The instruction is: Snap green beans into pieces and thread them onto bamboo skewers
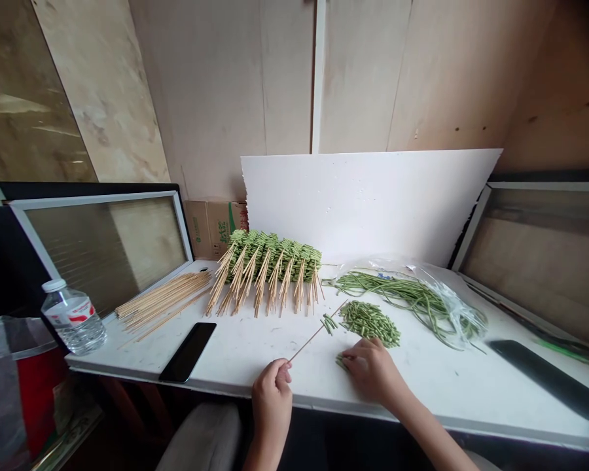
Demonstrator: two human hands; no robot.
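My left hand (273,386) grips the lower end of a thin wooden skewer (307,342), which slants up and to the right. A few short green bean pieces (330,324) are threaded across the skewer near its tip. My right hand (373,367) is closed, fingers down at the tabletop, on cut green bean pieces (342,362) that show at its fingertips. Just beyond it lies a pile of cut green beans (370,322). Farther back, many filled bean skewers (275,265) are stacked, their bare ends pointing toward me.
Bare skewers (161,302) lie at left, behind a black phone (188,352). A water bottle (73,317) stands at the table's left edge. Long uncut beans (397,288) lie at right, partly under a clear plastic bag (454,301). A dark flat object (550,376) rests far right.
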